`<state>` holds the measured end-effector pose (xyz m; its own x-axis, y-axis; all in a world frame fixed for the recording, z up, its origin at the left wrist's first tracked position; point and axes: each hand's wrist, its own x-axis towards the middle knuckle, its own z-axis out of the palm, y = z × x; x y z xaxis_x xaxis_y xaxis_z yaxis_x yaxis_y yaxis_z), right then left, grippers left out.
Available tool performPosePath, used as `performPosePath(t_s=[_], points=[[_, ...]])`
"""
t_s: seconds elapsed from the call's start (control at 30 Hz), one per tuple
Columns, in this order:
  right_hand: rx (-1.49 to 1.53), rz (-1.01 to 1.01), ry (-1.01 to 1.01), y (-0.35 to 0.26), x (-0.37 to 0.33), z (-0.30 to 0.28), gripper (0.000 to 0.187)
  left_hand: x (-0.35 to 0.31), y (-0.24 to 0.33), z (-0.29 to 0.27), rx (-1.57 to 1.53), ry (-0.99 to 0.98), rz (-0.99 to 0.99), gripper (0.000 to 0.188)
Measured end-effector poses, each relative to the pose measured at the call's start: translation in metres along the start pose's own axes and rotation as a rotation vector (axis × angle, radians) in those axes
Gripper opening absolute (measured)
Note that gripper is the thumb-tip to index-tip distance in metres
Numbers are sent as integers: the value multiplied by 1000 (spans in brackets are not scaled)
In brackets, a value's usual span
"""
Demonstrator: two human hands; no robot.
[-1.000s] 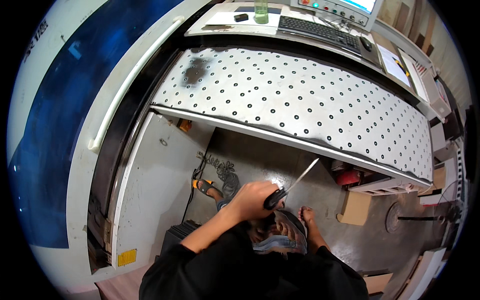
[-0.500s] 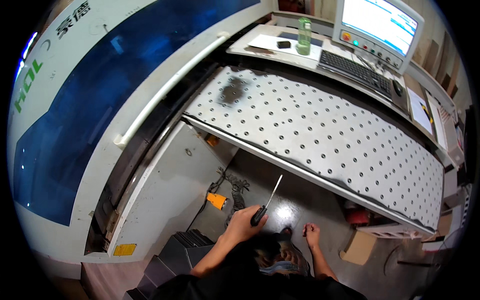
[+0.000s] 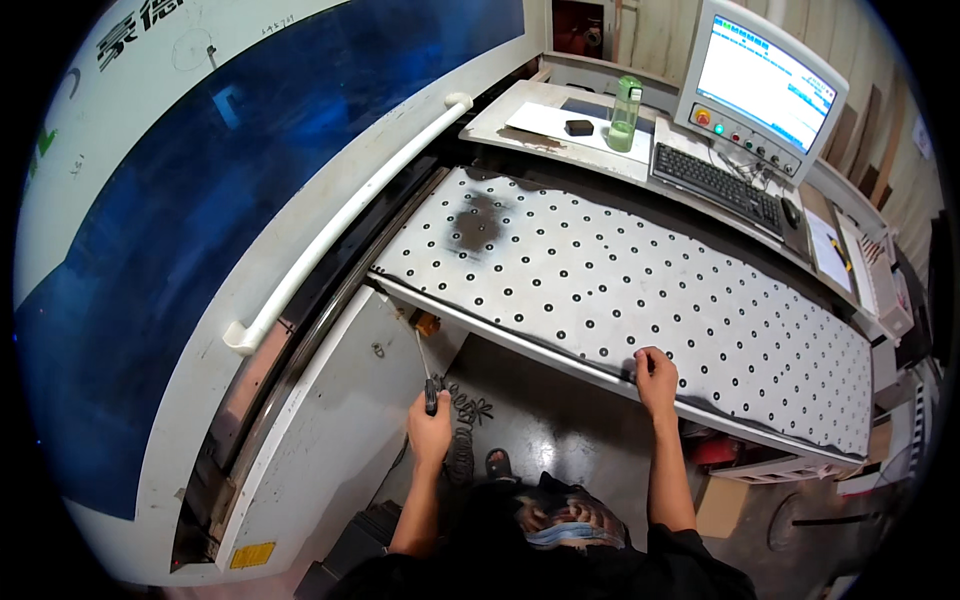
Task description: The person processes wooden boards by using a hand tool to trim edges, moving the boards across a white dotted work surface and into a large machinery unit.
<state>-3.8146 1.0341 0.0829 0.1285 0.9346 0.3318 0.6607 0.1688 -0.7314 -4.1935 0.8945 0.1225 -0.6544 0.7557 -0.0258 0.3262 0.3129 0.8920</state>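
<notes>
My left hand (image 3: 430,432) is closed round the black handle of a screwdriver (image 3: 432,397). Its thin metal shaft points up and away, with the tip beside a small orange part (image 3: 428,323) under the table's left end. My right hand (image 3: 656,384) rests at the front edge of the white table (image 3: 560,300), which is dotted with rows of small dark round studs. Its fingers are curled at that edge, and their undersides are hidden.
A blue-windowed machine cover with a white handle bar (image 3: 340,225) stands at left. Behind the table are a green bottle (image 3: 623,115), a keyboard (image 3: 715,185) and a monitor (image 3: 765,85). Coiled cable (image 3: 462,430) lies below, near a grey side panel (image 3: 330,430).
My left hand has moved left and forward with the screwdriver, toward the orange part. My right hand has risen from beside my body to the table's front edge. The view has shifted slightly.
</notes>
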Motion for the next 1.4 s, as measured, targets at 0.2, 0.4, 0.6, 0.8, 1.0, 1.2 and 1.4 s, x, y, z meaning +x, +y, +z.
performPosePath(t_s=[0.2, 0.4, 0.6, 0.8, 1.0, 1.2, 1.4], points=[[437, 348, 194, 70, 21, 18, 27, 20, -9, 13, -205, -277, -51, 33], [-151, 132, 395, 44, 13, 50, 21, 34, -4, 28, 30, -937, 231, 39], [-274, 154, 350, 26, 18, 41, 21, 18, 13, 67, 120, -1213, 363, 40], [-224, 112, 185, 32, 19, 31, 27, -1, 24, 130, 176, -1292, 277, 41], [45, 131, -59, 63, 44, -9, 35, -12, 88, 181, 96, -1389, 159, 31], [439, 298, -48, 81, 47, -9, 31, 7, 82, 214, 137, -1281, 42, 42], [413, 284, -206, 75, 51, -15, 25, 48, 41, 190, 59, -463, -83, 58]])
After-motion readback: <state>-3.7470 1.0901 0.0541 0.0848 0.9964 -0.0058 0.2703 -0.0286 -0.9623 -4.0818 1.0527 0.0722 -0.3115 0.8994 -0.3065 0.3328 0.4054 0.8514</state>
